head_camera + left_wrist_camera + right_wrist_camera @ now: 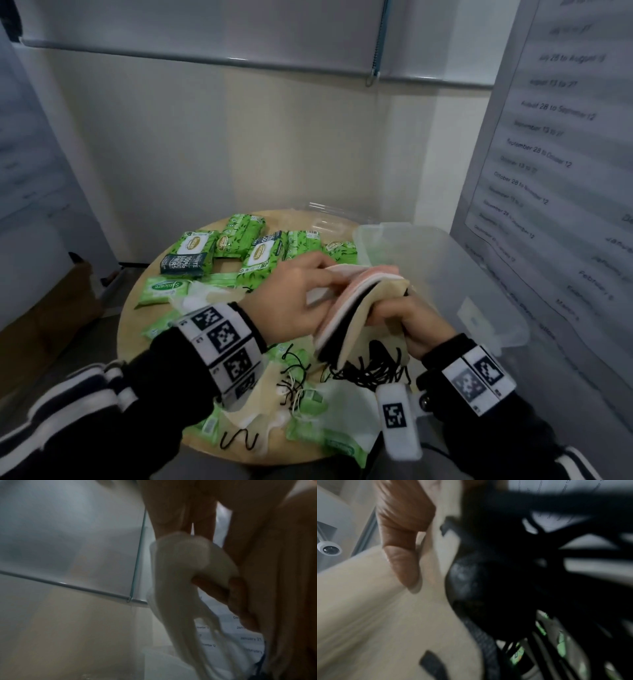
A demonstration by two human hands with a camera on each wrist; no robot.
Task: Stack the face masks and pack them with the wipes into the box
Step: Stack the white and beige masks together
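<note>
Head view: we are holding the stack of face masks [356, 308] in the air between both hands, our left hand [291, 298] seemingly pinching its upper edge, our right hand [414, 325] gripping underneath, beside the clear box [445, 260], wipes packs [239, 250] lying behind.

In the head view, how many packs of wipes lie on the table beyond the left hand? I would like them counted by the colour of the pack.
Bright green leaf-pattern packs: 5
Dark pack: 1
Pale green pack: 1
Total: 7, leaving out the flat pale pieces beside the pale green pack, which are too unclear to count.
</note>
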